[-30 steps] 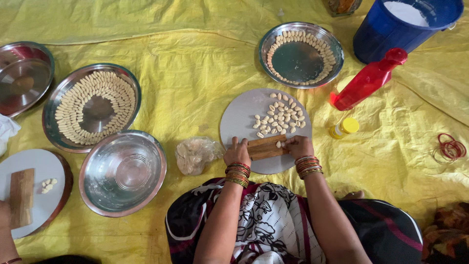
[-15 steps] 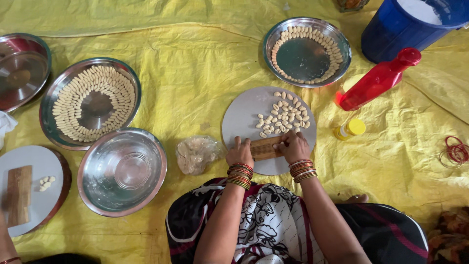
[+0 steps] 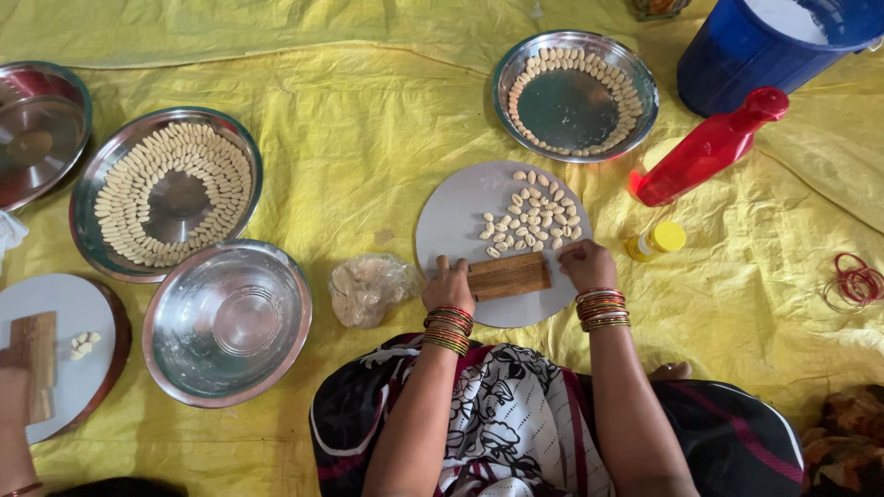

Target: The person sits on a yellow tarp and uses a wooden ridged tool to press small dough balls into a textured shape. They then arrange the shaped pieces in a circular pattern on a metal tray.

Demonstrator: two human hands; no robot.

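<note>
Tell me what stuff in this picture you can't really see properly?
- Head view: what lies under the ridged wooden block is covered by the block, which the left hand and right hand touch at its ends.
- The blue bucket is cut off by the top edge.
- The lump in the crinkled plastic bag is blurred by the wrap.
- Another person's hand is cut off by the left edge.

wooden ridged block [image 3: 508, 276] | shiny steel bowl [image 3: 226, 322] | glossy plastic bottle [image 3: 709, 147] | crinkled sheet [image 3: 368, 120]
</note>
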